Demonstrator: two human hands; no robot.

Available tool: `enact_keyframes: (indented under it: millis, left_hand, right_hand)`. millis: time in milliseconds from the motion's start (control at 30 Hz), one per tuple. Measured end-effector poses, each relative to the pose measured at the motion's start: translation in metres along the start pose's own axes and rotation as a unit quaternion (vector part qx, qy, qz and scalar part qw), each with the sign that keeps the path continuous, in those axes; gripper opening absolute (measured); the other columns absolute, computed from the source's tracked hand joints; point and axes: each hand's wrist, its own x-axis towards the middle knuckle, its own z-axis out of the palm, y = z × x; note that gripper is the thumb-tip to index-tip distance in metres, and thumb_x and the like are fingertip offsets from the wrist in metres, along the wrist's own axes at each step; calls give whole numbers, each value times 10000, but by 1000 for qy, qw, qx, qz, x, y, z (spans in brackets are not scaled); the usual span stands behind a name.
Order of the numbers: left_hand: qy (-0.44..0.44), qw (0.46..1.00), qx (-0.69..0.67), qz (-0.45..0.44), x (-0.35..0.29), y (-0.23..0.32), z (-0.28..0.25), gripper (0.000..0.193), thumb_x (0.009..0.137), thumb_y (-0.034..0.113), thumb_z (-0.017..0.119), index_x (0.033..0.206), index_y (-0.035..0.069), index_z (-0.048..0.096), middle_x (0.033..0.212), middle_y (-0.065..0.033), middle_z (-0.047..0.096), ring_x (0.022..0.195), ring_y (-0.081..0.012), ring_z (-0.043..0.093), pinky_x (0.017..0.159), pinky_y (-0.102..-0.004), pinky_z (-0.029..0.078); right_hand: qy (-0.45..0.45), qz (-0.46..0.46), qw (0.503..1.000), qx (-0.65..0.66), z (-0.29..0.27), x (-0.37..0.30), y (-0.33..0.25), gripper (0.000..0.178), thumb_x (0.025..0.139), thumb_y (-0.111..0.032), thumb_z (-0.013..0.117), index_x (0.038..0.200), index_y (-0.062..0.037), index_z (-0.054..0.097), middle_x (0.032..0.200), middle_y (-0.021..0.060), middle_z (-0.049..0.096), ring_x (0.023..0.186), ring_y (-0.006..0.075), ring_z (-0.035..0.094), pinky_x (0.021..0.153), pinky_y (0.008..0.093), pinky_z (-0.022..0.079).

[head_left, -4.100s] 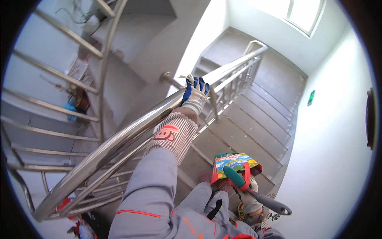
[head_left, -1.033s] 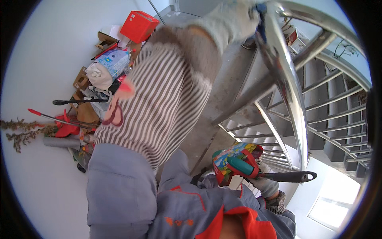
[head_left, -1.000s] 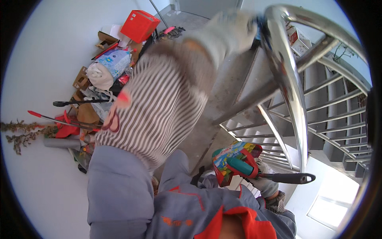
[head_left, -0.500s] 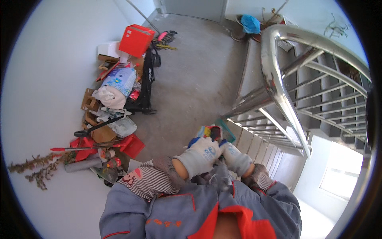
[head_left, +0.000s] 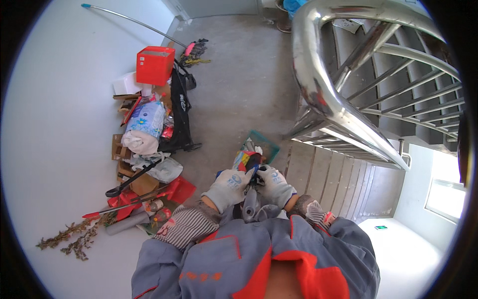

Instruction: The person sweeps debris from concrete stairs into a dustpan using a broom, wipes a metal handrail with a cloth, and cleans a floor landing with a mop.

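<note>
Both my hands wear white gloves with blue on the fingers, and they are close together in front of my body. My left hand [head_left: 230,185] is closed on a dark item [head_left: 253,161] of a kind I cannot make out. Fingers of my right hand [head_left: 272,183] are bent round the same item from the other side. Just beyond the left hand is a packet [head_left: 242,159] in yellow, red and blue. A teal-green bin or dustpan [head_left: 271,150] with bits of litter lies past the hands. Below them a grey rounded thing [head_left: 250,203] is partly hidden.
Along the left wall is a heap with a red box [head_left: 155,66], a flowered plastic pack [head_left: 146,119], a black bag [head_left: 180,112] and a red dustpan [head_left: 178,190]. A mop [head_left: 191,49] leans behind it. Steel railing [head_left: 318,74] and stairs [head_left: 318,172] lie to the right.
My view has shifted, so the railing looms larger on the right. My hands appear further left and lower, still together at the dark item. More of the teal thing and the packet shows.
</note>
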Motion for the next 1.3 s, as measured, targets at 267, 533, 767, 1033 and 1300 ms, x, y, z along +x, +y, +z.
enact_keyframes:
  millis: [267, 533, 767, 1033, 1300]
  left_hand:
    - [-38, 999, -7, 21, -6, -101, -14, 409, 892, 276, 507, 1248, 81, 551, 1000, -130, 684, 916, -315, 669, 753, -408, 531]
    - [7, 972, -219, 83, -60, -248, -60, 376, 889, 371, 547, 1221, 196, 583, 996, -78, 670, 907, -280, 647, 838, -356, 508]
    - [169, 956, -192, 147, -76, -331, -137, 472, 747, 281, 686, 1198, 161, 613, 941, -54, 657, 911, -222, 636, 855, -305, 501]
    - [224, 960, -134, 104, -18, -389, -257, 503, 717, 257, 710, 1202, 176, 604, 895, -91, 670, 849, -300, 649, 758, -397, 528]
    - [244, 959, -146, 1, 105, -441, -390, 541, 696, 114, 758, 1221, 97, 630, 1031, -113, 708, 910, -238, 694, 826, -343, 542]
  right_hand:
    - [-49, 64, 981, 174, 62, 78, -19, 342, 849, -157, 606, 1156, -19, 547, 918, 196, 679, 846, 346, 670, 723, 417, 524]
    - [-71, 157, 960, 221, 77, 176, -123, 309, 878, -53, 590, 1181, -14, 545, 954, 137, 691, 827, 247, 686, 742, 378, 549]
    - [27, 62, 997, 42, 29, 267, -227, 234, 845, -112, 608, 1052, -11, 570, 888, 227, 652, 851, 422, 633, 751, 447, 506]
    - [35, 19, 994, 101, -33, 400, -200, 349, 827, -113, 642, 1145, -13, 537, 912, 186, 670, 851, 351, 657, 738, 390, 522]
    - [33, 35, 975, 219, -166, 568, -109, 362, 822, -148, 626, 1155, -15, 579, 984, 236, 668, 938, 379, 646, 815, 408, 511]
